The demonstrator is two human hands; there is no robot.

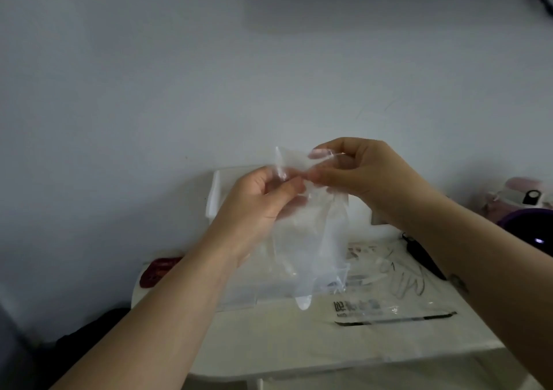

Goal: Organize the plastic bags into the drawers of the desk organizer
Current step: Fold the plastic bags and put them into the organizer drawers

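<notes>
I hold a clear plastic bag (311, 240) up in front of me over a small white table. My left hand (263, 198) pinches its upper left part and my right hand (362, 171) pinches its top edge, fingers curled round the film. The bag hangs down to just above the table. Behind it stands the clear and white desk organizer (216, 193), mostly hidden by my hands and the bag; a clear drawer (344, 273) sticks out toward me. Another clear bag with printed text (389, 312) lies flat on the table at the right.
The white table (299, 347) stands against a pale wall. A dark red object (155, 271) lies at its left edge. A black object (422, 255) lies at the right, next to a purple and pink item (526, 210). Dark things sit on the floor at lower left.
</notes>
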